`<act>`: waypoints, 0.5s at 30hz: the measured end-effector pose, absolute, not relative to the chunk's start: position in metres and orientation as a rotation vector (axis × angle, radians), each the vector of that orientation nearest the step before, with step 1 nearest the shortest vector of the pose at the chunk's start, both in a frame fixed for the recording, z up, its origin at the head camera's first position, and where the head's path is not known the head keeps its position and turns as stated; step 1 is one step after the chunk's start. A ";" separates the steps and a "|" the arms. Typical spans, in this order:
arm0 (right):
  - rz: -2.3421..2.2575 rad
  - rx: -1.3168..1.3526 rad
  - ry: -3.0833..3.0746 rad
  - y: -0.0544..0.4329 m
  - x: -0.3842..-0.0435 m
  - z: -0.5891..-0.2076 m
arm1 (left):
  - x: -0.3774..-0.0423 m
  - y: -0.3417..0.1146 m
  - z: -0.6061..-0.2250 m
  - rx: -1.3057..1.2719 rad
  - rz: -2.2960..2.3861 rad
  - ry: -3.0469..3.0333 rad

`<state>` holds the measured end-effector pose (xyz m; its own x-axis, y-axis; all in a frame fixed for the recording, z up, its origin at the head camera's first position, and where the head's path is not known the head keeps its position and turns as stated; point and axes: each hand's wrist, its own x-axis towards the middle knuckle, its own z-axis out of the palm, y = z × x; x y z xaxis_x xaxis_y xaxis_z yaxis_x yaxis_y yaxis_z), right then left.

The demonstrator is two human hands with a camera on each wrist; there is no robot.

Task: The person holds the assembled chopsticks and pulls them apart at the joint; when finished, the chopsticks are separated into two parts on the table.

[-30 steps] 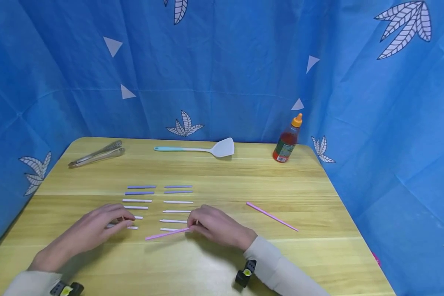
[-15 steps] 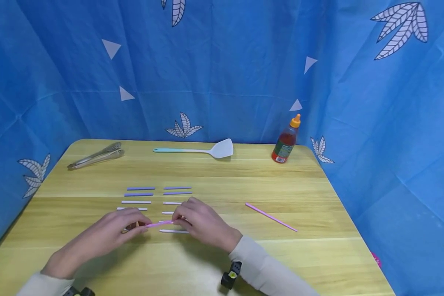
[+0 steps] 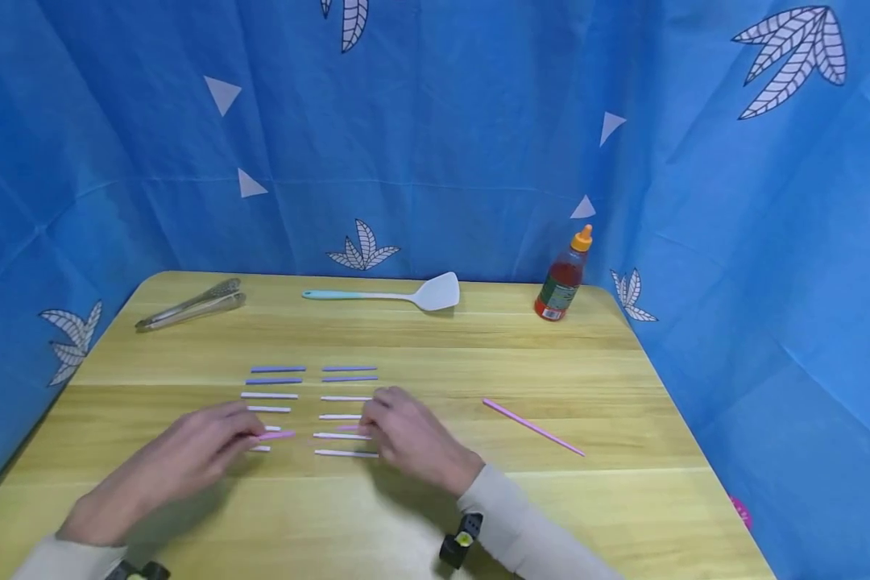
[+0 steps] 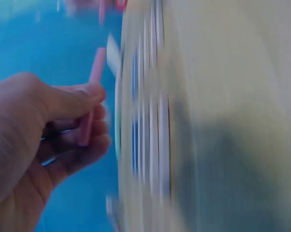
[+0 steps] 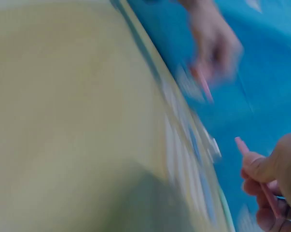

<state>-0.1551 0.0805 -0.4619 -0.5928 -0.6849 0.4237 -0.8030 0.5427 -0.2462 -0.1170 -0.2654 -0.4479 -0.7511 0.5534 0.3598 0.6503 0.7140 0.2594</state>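
My left hand (image 3: 181,451) pinches one pink chopstick half (image 4: 98,65) between thumb and fingers, over the left column of pieces. To the right, my right hand (image 3: 416,443) pinches the other pink chopstick half (image 5: 241,145) above the right column. A gap separates the two pink halves. Below the hands lie two columns of short chopstick pieces: white pieces (image 3: 345,453) nearer me and purple pieces (image 3: 275,369) farther off. Some left-column pieces are partly hidden by my left hand. A whole tapered pink chopstick (image 3: 532,427) lies slanted to the right. Both wrist views are blurred.
At the back of the wooden table (image 3: 551,515) lie metal tongs (image 3: 192,306) on the left and a white spatula (image 3: 384,294) in the middle. A sauce bottle (image 3: 561,278) stands at the back right. A blue patterned curtain (image 3: 435,145) hangs behind.
My right hand brought one long pink chopstick left, and my left hand took its other end. It has come apart into two halves, one in each hand, and the hands have moved apart.
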 end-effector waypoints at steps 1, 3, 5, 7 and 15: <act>0.647 1.166 -2.524 0.089 -0.158 -0.462 | -0.115 -0.275 -0.448 -0.897 -0.514 -2.643; 0.737 1.041 -2.552 0.109 -0.166 -0.460 | -0.112 -0.295 -0.448 -0.768 -0.485 -2.626; 0.847 0.952 -2.581 0.119 -0.169 -0.458 | -0.109 -0.309 -0.448 -0.698 -0.484 -2.623; 0.891 0.972 -2.601 0.120 -0.168 -0.458 | -0.110 -0.316 -0.450 -0.701 -0.473 -2.633; 0.654 1.211 -2.609 0.086 -0.134 -0.475 | -0.111 -0.313 -0.469 -0.794 -0.505 -2.785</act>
